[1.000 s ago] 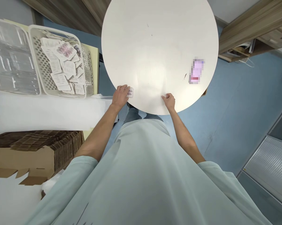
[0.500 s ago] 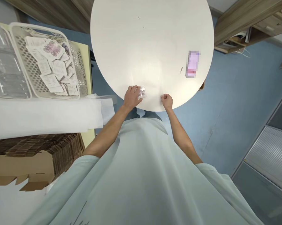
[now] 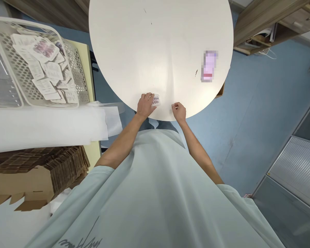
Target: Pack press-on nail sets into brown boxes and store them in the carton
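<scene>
And here the left hand [image 3: 145,105] has its grip around the left side of a small clear case [image 3: 157,100] lying near the edge of the round white table [image 3: 129,51], while the right hand [image 3: 179,112], just beside, curls its grip narrow, contents impossible to tell.

The small blister pack [image 3: 157,100] is clear, shiny plastic. Beneath it, the round counter [image 3: 129,51] has a smooth white finish with a soft sheen, marred by a few dark scuffs. The perforated basket [image 3: 82,77] is pale moulded plastic, its cards [image 3: 43,88] papery and printed. The lidded containers [image 3: 2,77] look like glossy transparent plastic. Stacked cartons [image 3: 38,181] are matt brown cardboard; the T-shirt [image 3: 155,186] is soft matt cloth; the cabinet [image 3: 270,19] shows wood grain.
</scene>
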`<state>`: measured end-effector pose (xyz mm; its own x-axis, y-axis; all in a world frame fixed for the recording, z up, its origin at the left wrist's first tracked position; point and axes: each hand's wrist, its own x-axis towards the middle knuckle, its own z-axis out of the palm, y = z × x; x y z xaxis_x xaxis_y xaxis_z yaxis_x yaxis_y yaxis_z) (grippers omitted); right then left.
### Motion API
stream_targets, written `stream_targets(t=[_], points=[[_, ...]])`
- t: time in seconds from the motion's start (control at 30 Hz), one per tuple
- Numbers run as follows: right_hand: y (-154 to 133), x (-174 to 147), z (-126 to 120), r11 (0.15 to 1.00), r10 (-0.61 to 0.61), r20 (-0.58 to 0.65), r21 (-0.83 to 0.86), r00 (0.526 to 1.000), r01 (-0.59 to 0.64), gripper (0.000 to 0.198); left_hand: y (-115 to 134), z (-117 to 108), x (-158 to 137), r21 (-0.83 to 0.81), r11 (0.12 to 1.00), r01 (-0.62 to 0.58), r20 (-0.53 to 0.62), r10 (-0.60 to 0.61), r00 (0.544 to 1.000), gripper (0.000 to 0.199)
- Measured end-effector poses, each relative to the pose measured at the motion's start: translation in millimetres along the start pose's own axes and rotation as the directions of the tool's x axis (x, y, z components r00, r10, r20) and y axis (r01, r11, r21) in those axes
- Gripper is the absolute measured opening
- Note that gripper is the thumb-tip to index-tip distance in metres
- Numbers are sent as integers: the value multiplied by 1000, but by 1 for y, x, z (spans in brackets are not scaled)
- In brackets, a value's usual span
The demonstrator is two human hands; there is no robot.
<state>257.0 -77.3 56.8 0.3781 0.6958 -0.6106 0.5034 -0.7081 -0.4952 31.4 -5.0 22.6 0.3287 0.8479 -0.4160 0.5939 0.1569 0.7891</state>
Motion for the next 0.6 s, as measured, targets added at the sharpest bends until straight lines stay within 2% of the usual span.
stream_targets(t=[0.2,0.33,0.4,0.47,0.53,0.6], points=[[-14,-16,9,964,-227,28,-133,974,229,18,-5,2,-1,63,997,-32,21,31,999,57],[-26,-23,23,896,-377,89,-217,922,387,21,-13,6,-4,195,979,-58,42,51,998,68],[-33,-26,31,859,-431,133,-243,892,451,21,-19,8,-7,181,983,-42,-21,46,999,74],[-40,-27,39,826,-471,177,-256,864,503,20,-24,7,-11,108,994,24,-127,-10,992,74],[-46,-26,48,800,-493,222,-266,841,539,20,-29,5,-15,6,992,129,-210,-125,970,63],[-51,-24,57,785,-492,261,-279,830,553,22,-33,4,-19,-118,967,226,-215,-247,945,47]])
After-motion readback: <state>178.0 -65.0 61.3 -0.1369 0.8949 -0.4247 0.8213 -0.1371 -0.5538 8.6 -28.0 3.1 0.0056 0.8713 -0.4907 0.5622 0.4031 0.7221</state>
